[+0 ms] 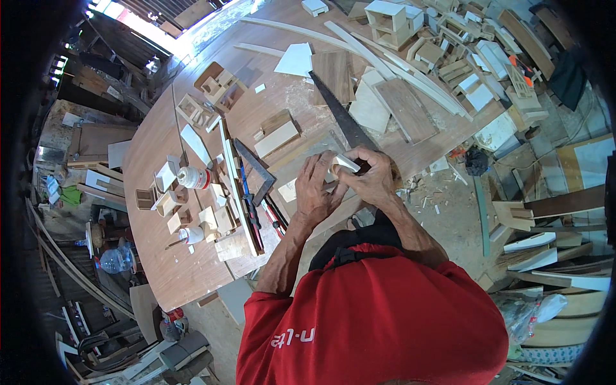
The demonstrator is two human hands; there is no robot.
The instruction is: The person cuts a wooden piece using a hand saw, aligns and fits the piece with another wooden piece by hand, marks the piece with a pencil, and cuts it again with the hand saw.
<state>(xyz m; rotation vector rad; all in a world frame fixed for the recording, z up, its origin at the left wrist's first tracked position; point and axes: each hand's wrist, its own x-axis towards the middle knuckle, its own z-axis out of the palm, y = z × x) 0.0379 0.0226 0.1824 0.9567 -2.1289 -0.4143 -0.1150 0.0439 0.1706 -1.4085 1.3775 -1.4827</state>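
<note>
Close in front of my body, at the table's near edge, both hands hold a small pale wooden piece (347, 164). My left hand (316, 191) is closed round its left side, and my right hand (373, 181) grips it from the right with bent fingers. The fingers hide much of the piece, so its full shape cannot be made out. Just beyond my right hand lies a handsaw (343, 117), its dark blade pointing away to the far left. A small wooden block assembly (277, 136) rests on the table past my left hand.
On the wooden table (151, 256), a dark carpenter's square (255, 172), a white glue bottle (194, 178) and a small white jar (190, 235) lie to the left. Boards (405, 109) and long strips are at the far right. Small wooden furniture models (388, 24) crowd the back right.
</note>
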